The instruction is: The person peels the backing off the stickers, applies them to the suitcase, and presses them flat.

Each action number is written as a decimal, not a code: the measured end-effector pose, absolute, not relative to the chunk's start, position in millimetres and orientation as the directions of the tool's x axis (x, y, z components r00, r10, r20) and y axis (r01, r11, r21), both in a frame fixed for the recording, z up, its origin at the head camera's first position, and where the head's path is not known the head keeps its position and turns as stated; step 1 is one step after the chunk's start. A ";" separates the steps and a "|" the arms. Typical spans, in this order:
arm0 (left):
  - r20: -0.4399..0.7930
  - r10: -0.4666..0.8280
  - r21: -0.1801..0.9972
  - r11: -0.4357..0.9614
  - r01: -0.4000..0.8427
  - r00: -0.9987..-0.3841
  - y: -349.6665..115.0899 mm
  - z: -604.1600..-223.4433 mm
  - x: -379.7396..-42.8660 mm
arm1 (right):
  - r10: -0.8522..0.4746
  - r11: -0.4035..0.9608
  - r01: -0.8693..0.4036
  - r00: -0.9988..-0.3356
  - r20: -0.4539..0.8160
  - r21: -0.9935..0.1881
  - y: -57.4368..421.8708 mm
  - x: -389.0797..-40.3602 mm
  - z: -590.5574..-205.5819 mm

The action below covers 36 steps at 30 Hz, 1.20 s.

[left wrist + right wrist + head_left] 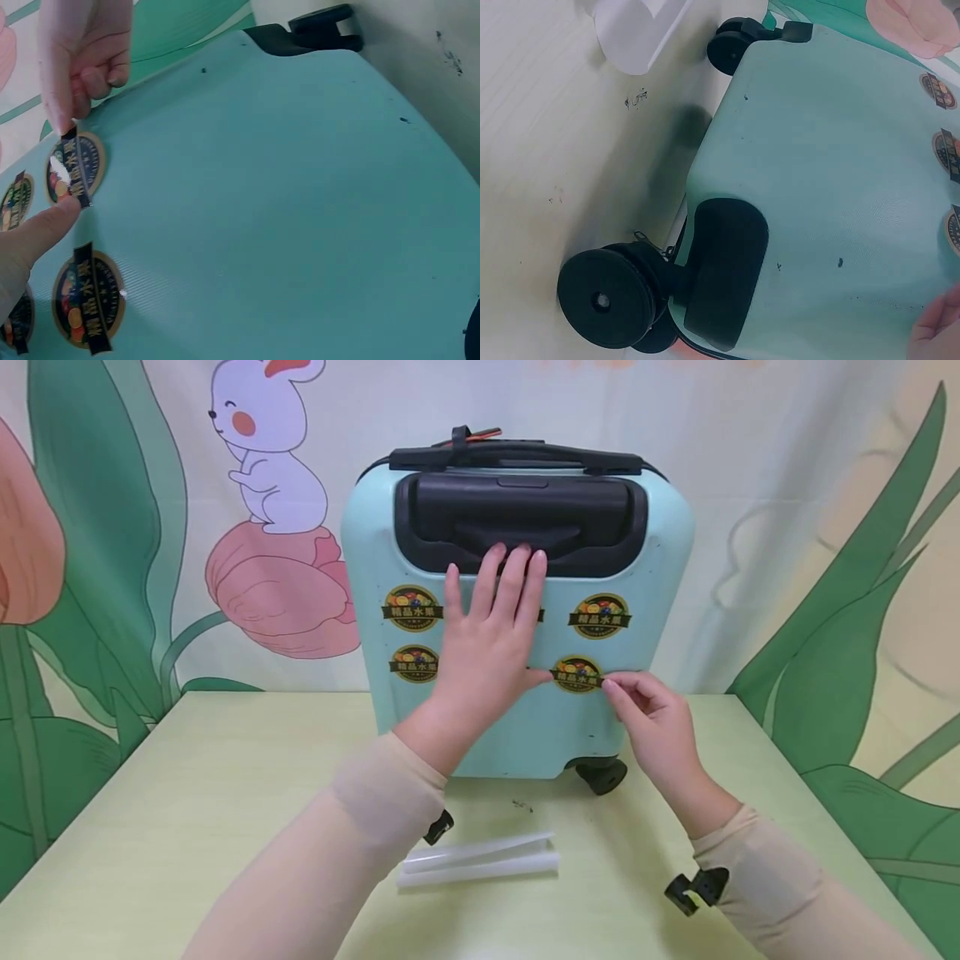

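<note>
A mint-green suitcase (495,727) stands upright on the table, bearing round black-and-gold fruit stickers in two rows. My left hand (487,652) lies spread on its front, fingertips at the black handle recess (525,522), and hides part of the stickers. Its thumb (45,229) touches the left end of the lower right sticker (577,674). At that sticker's other end, my right hand (660,718) pinches the tip of the dark band between thumb and index finger. Another lower-row sticker (88,298), covered in the head view, shows in the left wrist view.
Rolled translucent white sheets (480,860) lie on the table (300,752) in front of the suitcase. Black wheels (604,300) jut from the suitcase's bottom. Behind it hangs a cloth printed with a rabbit (277,460) and plants.
</note>
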<state>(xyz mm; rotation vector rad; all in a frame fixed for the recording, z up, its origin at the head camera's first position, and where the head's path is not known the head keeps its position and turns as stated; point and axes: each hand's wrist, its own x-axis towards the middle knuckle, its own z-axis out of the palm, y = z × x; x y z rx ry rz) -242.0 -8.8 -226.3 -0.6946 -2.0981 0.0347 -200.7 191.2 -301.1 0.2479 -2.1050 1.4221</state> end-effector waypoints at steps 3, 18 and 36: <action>0.761 0.479 -0.271 0.848 0.456 -0.438 -7.2 -228.3 -242.1 | 0.174 0.430 -0.449 -0.810 0.560 -0.783 191.5 -200.9 -301.3; 0.791 0.467 -0.269 0.845 0.461 -0.395 -3.9 -230.3 -240.3 | 0.173 0.554 -0.492 -0.722 0.670 -0.672 190.0 -198.5 -296.0; 0.791 0.460 -0.244 0.841 0.482 -0.403 -3.3 -232.6 -242.2 | -0.191 0.754 -0.656 -0.254 0.948 -0.023 193.6 -204.5 -315.4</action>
